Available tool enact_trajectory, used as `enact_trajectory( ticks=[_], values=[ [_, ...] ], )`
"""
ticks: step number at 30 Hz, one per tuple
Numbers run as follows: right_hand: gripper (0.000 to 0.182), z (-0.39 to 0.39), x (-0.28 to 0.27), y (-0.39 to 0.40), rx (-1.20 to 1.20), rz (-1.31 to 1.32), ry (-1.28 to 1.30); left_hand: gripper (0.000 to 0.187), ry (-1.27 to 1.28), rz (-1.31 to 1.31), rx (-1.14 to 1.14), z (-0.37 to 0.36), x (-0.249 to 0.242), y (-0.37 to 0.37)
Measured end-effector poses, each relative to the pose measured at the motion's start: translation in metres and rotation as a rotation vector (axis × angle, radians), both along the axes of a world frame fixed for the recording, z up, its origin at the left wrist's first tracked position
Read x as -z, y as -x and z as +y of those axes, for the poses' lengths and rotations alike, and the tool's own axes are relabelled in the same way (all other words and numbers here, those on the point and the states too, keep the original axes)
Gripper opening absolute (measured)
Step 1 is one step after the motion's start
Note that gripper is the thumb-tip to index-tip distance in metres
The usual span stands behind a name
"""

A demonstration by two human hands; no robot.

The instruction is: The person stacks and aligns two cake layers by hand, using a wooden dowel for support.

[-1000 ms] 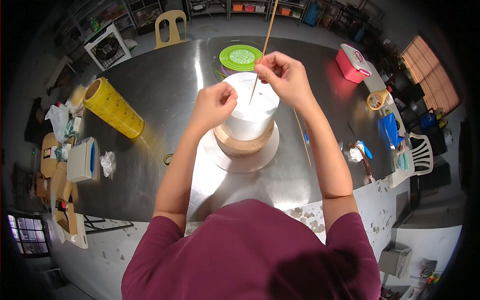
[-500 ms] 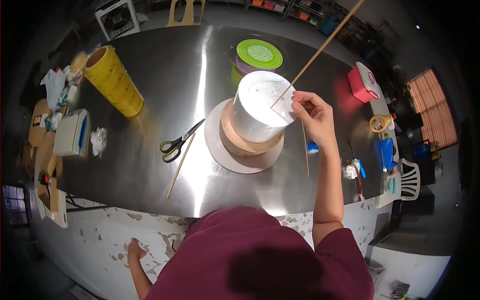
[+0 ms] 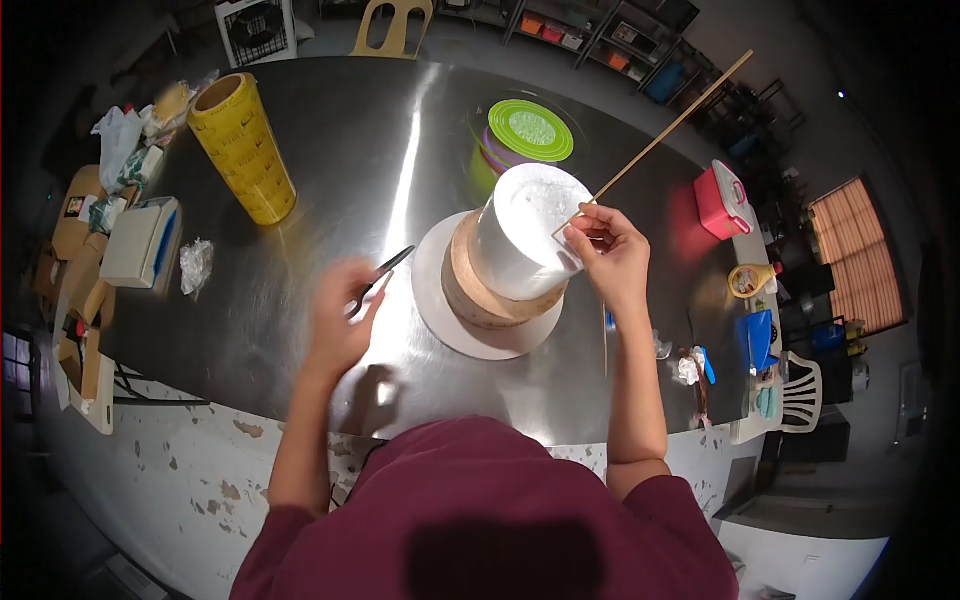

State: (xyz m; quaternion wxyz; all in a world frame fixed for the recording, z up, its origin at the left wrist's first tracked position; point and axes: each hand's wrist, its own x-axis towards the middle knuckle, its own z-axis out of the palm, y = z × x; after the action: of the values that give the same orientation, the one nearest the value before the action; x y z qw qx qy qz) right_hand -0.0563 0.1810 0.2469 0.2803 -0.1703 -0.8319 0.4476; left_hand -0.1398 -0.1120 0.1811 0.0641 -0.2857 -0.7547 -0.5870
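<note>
My right hand pinches a long thin wooden dowel near its lower end, which meets the top of a white cylinder. The cylinder stands on a wider light-brown round tier, on a round white board. My left hand, smeared by motion, covers the handles of black scissors. I cannot tell whether its fingers grip them. The scissors' blades point toward the board. Another thin stick lies right of the board, partly behind my right hand.
A yellow roll stands at the back left, with crumpled clear wrap and a white box-shaped device nearby. Behind the cylinder is a green-topped round stand. A pink lidded box and a yellow bottle are at the right.
My left hand has come up from below the table's edge to the scissors. My right hand now holds the dowel closer to its lower end, and the dowel leans over further.
</note>
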Motion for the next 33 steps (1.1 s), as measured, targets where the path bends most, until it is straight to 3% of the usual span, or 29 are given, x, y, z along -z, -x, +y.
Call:
enact_trajectory(
  ticks=[1,4,10,19,33],
  values=[
    [0.029,-0.002,0.001,0.0,0.016,0.005,-0.014,0.011,0.011,0.188,0.103,0.033,-0.016,0.008],
    [0.029,-0.008,0.001,0.003,0.056,0.018,-0.05,0.016,-0.172,0.103,0.318,0.115,-0.042,0.02],
    [0.026,-0.014,0.001,0.005,0.111,0.013,-0.061,0.02,0.0,0.137,0.628,0.169,-0.054,0.044],
    [0.036,-0.017,0.005,0.006,0.119,0.013,0.13,0.011,0.065,0.269,0.726,0.185,-0.059,0.059],
    [0.034,-0.012,0.011,0.006,0.104,0.044,0.1,0.008,0.008,0.324,0.702,0.191,-0.058,0.059]
  ],
)
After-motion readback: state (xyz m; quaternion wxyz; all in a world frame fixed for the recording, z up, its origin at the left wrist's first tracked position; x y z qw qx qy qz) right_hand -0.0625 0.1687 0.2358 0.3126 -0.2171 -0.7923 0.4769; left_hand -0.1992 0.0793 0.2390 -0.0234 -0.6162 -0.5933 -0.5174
